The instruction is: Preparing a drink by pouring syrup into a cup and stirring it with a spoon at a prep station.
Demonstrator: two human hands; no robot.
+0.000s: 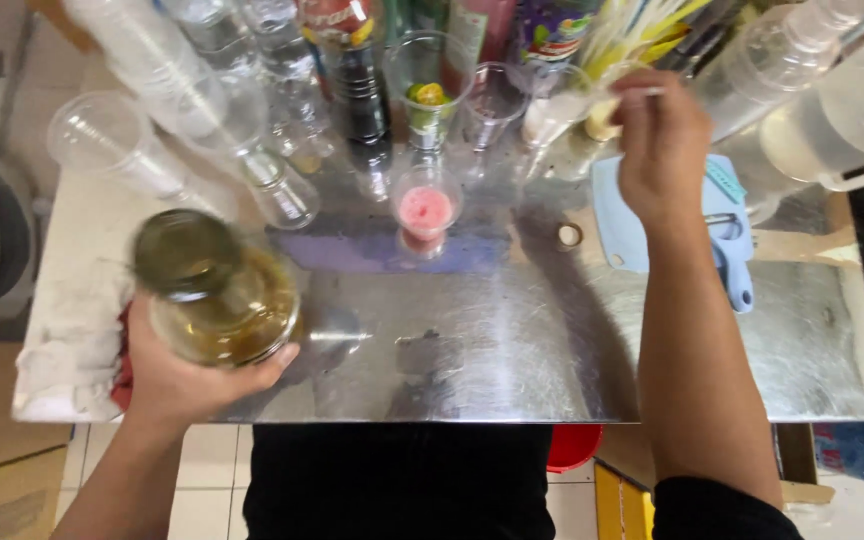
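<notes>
Glass jar [220, 290] of amber liquid sits tilted in the left hand [177, 375], fingers [274, 358] wrapped under its base, above the steel bench [512, 350] near its left edge. Right hand [660, 140] reaches to the back row, fingers pinched shut on a thin stick or straw. Between them stands a cup [425, 212] of pink contents; bottles [357, 90] and empty cups crowd behind, a blue board [632, 225] at right.

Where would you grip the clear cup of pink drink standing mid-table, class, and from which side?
Grip the pink drink cup around its clear side wall, below the open rim. It stands upright, so fingers can wrap it. Come from the near table edge, probably safest: bottles and cups crowd behind it, while the steel in front lies bare.
</notes>
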